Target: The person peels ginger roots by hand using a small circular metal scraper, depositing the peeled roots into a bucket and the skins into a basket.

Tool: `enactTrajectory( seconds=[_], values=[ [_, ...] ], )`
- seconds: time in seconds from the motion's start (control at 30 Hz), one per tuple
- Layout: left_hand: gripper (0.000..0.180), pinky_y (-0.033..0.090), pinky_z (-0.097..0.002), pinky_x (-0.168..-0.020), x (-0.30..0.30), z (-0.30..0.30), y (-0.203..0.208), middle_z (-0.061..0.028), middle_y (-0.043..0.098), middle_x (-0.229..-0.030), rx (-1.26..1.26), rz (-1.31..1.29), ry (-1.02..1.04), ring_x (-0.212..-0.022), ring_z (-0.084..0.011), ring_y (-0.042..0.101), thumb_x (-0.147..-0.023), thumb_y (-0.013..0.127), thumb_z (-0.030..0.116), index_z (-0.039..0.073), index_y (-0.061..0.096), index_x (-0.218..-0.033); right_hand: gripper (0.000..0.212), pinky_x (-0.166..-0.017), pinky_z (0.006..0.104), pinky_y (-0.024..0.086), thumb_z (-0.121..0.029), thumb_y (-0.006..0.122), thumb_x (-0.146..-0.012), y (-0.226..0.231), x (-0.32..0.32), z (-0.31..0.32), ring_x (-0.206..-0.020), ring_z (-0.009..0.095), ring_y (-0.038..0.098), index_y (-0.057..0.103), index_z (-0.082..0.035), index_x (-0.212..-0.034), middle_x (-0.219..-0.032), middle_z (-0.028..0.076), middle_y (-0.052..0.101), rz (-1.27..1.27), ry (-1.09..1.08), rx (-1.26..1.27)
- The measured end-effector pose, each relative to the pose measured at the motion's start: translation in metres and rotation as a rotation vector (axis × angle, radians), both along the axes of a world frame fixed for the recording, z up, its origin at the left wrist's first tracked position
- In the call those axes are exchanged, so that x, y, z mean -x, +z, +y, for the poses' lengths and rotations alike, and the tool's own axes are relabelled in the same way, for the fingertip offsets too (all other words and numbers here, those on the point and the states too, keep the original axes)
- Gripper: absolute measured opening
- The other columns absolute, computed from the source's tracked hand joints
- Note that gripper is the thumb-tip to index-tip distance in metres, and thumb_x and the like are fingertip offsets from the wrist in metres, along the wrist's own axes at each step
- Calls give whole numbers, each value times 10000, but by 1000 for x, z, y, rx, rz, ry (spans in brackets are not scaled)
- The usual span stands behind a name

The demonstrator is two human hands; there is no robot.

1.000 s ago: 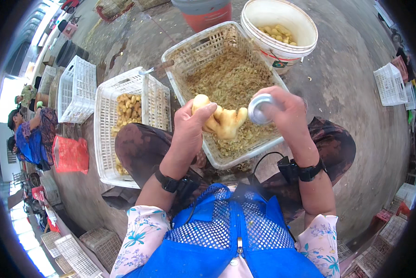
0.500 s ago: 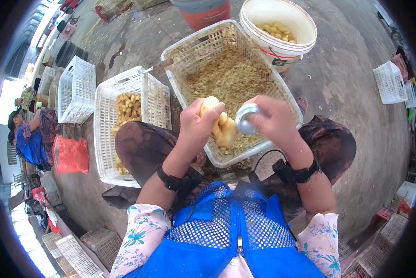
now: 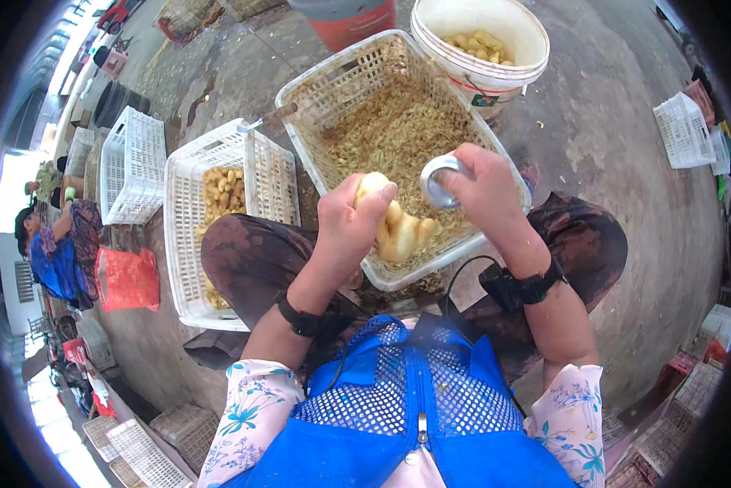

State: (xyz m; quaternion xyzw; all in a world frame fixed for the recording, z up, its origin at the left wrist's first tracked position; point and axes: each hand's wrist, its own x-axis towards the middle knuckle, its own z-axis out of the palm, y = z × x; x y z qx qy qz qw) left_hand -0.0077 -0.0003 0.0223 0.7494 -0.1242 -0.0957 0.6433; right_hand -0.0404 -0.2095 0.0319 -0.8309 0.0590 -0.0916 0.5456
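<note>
My left hand (image 3: 351, 215) is closed around a pale, knobbly piece of ginger (image 3: 399, 236), whose lobes stick out past my thumb to the right. In my right hand (image 3: 489, 189) is a shiny round metal ring (image 3: 438, 180), pinched between thumb and fingers. The ring is apart from the ginger, a little to its right. Both hands are over the near part of a white plastic crate (image 3: 294, 134), whose bottom is covered with brown-yellow peelings (image 3: 406, 122).
Left of the crate, a white basket (image 3: 178, 268) holds yellow-brown ginger (image 3: 223, 191). A wooden-handled tool (image 3: 280, 112) rests across the rims. A white bucket (image 3: 536, 69) with yellow pieces stands behind, beside a red-grey bucket (image 3: 353, 28). Another person (image 3: 52, 252) sits at far left near a red bag (image 3: 128, 279).
The right hand has moved slightly up and right, drawing the metal ring away from the ginger. My left hand keeps its hold with little movement.
</note>
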Motion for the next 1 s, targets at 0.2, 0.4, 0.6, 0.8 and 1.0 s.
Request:
enactTrajectory(
  seconds=[0.2, 0.4, 0.6, 0.8, 1.0],
  values=[
    [239, 468, -273, -644, -10, -3, 0, -23, 628, -765, -212, -103, 20, -716, -81, 556, -950, 663, 224, -13, 666, -923, 166, -752, 366, 515, -62, 736, -777, -9, 22, 29, -864, 286, 653, 676, -1, -920, -954, 127, 670, -267, 344, 24],
    [257, 487, -308, -627, -3, -3, -3, -76, 658, -742, -302, -206, 17, -684, -126, 599, -910, 706, 237, -18, 670, -913, 192, -747, 401, 529, -78, 725, -762, -23, 20, 33, -885, 332, 662, 685, -22, -941, -966, 137, 658, -84, 331, 100],
    [283, 499, -358, -595, -8, -10, -11, -135, 659, -715, -362, -287, 13, -646, -212, 645, -892, 719, 265, -12, 661, -880, 143, -713, 436, 523, -101, 731, -769, -23, 25, 39, -826, 353, 644, 640, -17, -839, -986, 148, 643, -206, 325, 101],
    [251, 487, -297, -623, -8, 0, -5, -57, 658, -738, -247, -75, -68, -674, -110, 600, -910, 712, 235, -12, 672, -905, 131, -626, 419, 470, -72, 715, -778, -19, 13, 19, -671, 301, 603, 615, 10, -761, -773, 146, 620, -23, 190, 73],
    [230, 458, -251, -663, -12, 6, 7, 6, 647, -799, -3, 168, -78, -735, -61, 559, -949, 664, 243, 17, 679, -909, 154, -650, 321, 468, -63, 710, -810, -6, 15, 7, -701, 150, 599, 698, -7, -954, -752, 54, 621, 43, 156, -132]
  ],
)
